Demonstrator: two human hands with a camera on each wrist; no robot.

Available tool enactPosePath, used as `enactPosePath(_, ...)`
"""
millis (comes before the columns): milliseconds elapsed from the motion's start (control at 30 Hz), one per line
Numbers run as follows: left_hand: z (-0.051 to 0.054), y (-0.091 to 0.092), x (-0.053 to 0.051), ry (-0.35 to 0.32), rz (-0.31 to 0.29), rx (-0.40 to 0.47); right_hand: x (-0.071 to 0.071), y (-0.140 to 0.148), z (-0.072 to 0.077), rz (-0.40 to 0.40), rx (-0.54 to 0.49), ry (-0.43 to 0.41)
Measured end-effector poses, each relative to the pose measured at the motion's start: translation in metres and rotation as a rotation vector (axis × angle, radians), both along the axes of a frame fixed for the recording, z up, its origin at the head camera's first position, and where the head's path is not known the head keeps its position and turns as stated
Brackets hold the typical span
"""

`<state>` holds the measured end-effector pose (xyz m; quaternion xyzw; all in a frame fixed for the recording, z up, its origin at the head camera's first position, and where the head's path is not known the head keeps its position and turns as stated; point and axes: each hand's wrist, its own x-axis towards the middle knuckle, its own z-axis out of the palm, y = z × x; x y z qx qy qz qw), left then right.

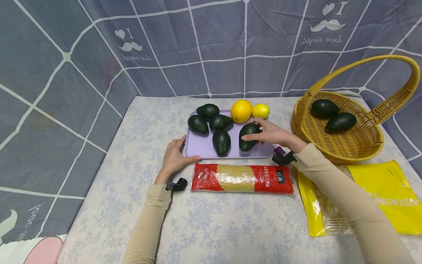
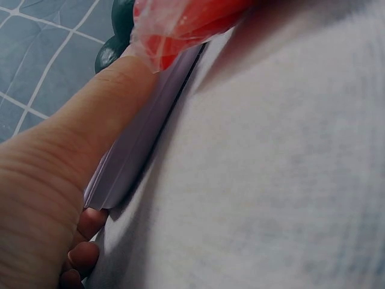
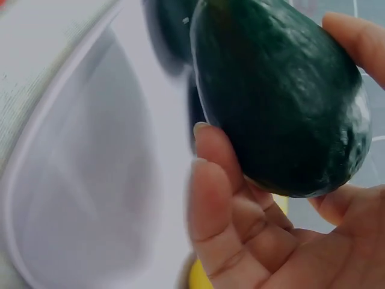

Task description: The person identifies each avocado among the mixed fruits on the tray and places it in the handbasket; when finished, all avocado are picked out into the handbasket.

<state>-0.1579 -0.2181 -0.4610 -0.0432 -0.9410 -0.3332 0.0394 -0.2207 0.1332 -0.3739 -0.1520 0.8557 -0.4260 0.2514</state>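
Note:
My right hand (image 1: 268, 132) grips a dark green avocado (image 3: 283, 102), thumb and fingers on opposite sides of it, over the right part of the lilac tray (image 1: 204, 148). Several more avocados (image 1: 221, 142) lie at the tray's left and middle. A round orange-yellow fruit (image 1: 241, 111) and a smaller lemon (image 1: 261, 111) sit at its back right. At the tray's front left corner rests my left hand (image 1: 173, 156), its thumb stretched along the front edge and its fingers by the left side. The left wrist view shows some fingertips low beside the tray's corner.
Right of the tray stands a wicker basket (image 1: 298, 124) with a tall handle and two avocados inside. A red-ended pack of noodles (image 1: 242, 178) lies just before the tray. A yellow pasta bag (image 1: 389, 194) lies partly under my right forearm. Patterned cloth (image 1: 224, 40) hangs behind the table.

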Motion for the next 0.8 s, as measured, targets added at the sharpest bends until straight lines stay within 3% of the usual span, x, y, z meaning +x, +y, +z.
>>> enactPosePath(267, 0.0, 0.001, 0.0, -0.002, 0.0, -0.004, 0.011, 0.002, 0.019, -0.065, -0.075, 0.077)
enactPosePath(467, 0.001, 0.001, 0.0, -0.009, 0.002, -0.007, 0.021, 0.008, 0.031, -0.102, -0.269, 0.185)
enactPosePath(700, 0.002, 0.001, 0.0, -0.002, -0.001, -0.005, 0.034, 0.018, 0.046, -0.153, -0.399, 0.356)
enactPosePath(800, 0.002, 0.001, 0.001, -0.004, -0.002, -0.008, 0.039, 0.023, 0.05, -0.162, -0.499, 0.424)
